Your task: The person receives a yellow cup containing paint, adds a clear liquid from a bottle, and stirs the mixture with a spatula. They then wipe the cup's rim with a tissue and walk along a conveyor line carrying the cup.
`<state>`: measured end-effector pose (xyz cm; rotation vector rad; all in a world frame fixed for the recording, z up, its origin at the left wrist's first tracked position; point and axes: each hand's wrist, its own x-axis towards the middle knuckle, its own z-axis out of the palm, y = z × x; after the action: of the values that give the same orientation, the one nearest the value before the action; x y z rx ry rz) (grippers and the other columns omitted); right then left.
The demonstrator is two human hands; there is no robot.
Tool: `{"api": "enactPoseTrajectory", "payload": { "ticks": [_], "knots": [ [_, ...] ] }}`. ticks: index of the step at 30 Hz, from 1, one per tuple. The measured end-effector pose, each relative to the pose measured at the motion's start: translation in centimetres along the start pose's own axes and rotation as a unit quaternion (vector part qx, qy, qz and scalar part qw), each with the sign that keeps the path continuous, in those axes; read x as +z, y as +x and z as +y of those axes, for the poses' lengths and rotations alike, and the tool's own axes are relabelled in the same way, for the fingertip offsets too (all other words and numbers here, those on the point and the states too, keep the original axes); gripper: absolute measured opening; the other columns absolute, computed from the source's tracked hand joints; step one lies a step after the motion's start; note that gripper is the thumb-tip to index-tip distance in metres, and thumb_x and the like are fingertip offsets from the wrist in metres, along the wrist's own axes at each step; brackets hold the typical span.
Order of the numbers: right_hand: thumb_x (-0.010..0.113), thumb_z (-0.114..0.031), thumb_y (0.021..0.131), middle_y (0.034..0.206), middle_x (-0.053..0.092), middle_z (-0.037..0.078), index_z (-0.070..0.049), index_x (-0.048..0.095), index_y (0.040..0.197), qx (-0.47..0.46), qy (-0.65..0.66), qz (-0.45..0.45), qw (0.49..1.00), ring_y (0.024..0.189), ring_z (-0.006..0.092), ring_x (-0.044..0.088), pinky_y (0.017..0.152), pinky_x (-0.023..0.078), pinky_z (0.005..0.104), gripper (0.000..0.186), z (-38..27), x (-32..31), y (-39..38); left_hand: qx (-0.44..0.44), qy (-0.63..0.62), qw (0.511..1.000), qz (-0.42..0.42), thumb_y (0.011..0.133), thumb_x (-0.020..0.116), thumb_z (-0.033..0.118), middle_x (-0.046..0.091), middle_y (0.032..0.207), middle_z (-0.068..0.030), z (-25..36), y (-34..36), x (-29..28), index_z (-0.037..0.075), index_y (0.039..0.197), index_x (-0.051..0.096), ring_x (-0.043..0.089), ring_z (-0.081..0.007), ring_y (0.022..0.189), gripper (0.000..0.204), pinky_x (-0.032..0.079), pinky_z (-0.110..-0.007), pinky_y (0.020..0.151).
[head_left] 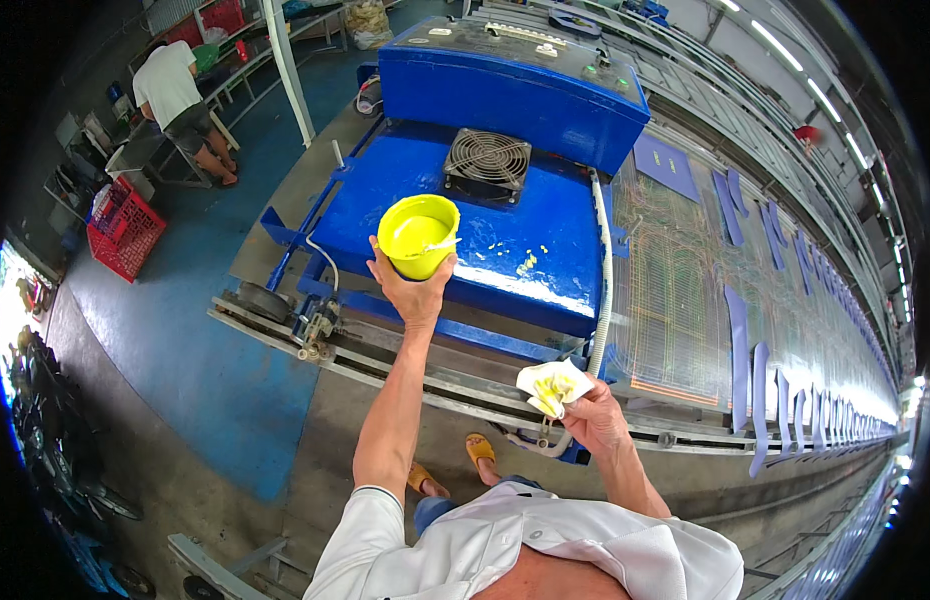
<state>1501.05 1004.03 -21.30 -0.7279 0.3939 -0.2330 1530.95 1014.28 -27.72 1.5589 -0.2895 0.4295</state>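
Observation:
My left hand [413, 290] is wrapped round a bright yellow tub [418, 262] with yellow paint-like liquid inside, held over the near left part of a blue machine [370, 190]. A whitish streak or thin tool lies across the tub's near right rim; which of these I cannot tell. To the right and lower, my right hand [597, 415] pinches a crumpled white cloth or paper wipe [553, 386] stained with yellow. It is in front of the machine's near right corner. Yellow spots [528, 263] mark the machine's blue top, right of the tub.
A round fan guard [488, 160] sits on the machine. Along the right runs a long printing table [675, 290] with purple strips [737, 340] on it. Far left, another person [175, 90] bends over a bench near a red crate [127, 230]. A pale post [288, 70] stands behind.

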Motion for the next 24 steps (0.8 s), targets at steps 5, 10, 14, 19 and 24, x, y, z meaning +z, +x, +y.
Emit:
{"api": "enactPoseTrajectory", "payload": {
  "ticks": [5, 10, 14, 19, 24],
  "knots": [
    [0.068, 0.007, 0.08, 0.097, 0.07, 0.01, -0.002, 0.066, 0.093, 0.002, 0.007, 0.01, 1.0, 0.085, 0.0161, 0.066, 0.075, 0.053, 0.0284, 0.015, -0.7, 1.0, 0.9, 0.03, 0.115, 0.993, -0.001, 0.057, 0.085, 0.054, 0.028, 0.15, -0.0265, -1.4, -0.4, 1.1, -0.004, 0.144, 0.027, 0.023, -0.0361, 0.143, 0.12, 0.001, -0.055, 0.117],
    [0.068, 0.008, 0.08, 0.096, 0.069, 0.009, -0.002, 0.067, 0.092, 0.016, 0.026, -0.006, 1.0, 0.083, 0.0158, 0.065, 0.073, 0.052, 0.0275, 0.015, -0.9, 0.1, 1.8, 0.018, 0.129, 0.991, -0.029, 0.057, 0.082, 0.062, 0.026, 0.151, -0.026, -2.3, -0.9, 1.5, -0.001, 0.147, 0.023, 0.008, -0.039, 0.146, 0.124, -0.003, -0.062, 0.113],
    [0.067, 0.008, 0.081, 0.094, 0.07, 0.01, -0.001, 0.067, 0.091, 0.026, 0.02, -0.02, 0.999, 0.081, 0.0154, 0.065, 0.072, 0.052, 0.0278, 0.013, -1.0, 0.1, 2.5, 0.049, 0.227, 0.972, -0.044, 0.058, 0.07, 0.079, 0.021, 0.154, -0.0225, -3.7, -0.7, 1.6, -0.003, 0.149, 0.015, 0.003, -0.0391, 0.147, 0.135, -0.002, -0.062, 0.112],
    [0.067, 0.006, 0.082, 0.096, 0.07, 0.01, -0.001, 0.067, 0.091, 0.03, 0.026, -0.025, 0.999, 0.083, 0.0166, 0.066, 0.075, 0.054, 0.0296, 0.012, -0.9, -0.1, 2.9, 0.045, 0.251, 0.966, -0.052, 0.051, 0.059, 0.09, 0.015, 0.156, -0.0241, -3.5, -0.8, 1.8, -0.004, 0.15, 0.009, 0.001, -0.0401, 0.147, 0.145, 0.0, -0.063, 0.112],
    [0.068, 0.005, 0.082, 0.101, 0.07, 0.011, -0.001, 0.067, 0.097, 0.039, 0.015, -0.034, 0.999, 0.09, 0.0185, 0.067, 0.077, 0.055, 0.0309, 0.016, -0.5, 0.2, 3.3, 0.057, 0.215, 0.973, -0.061, 0.047, 0.063, 0.088, 0.01, 0.155, -0.0281, -3.1, -1.0, 0.3, -0.003, 0.151, 0.002, -0.002, -0.0427, 0.146, 0.151, 0.0, -0.061, 0.113]
  ]
}}
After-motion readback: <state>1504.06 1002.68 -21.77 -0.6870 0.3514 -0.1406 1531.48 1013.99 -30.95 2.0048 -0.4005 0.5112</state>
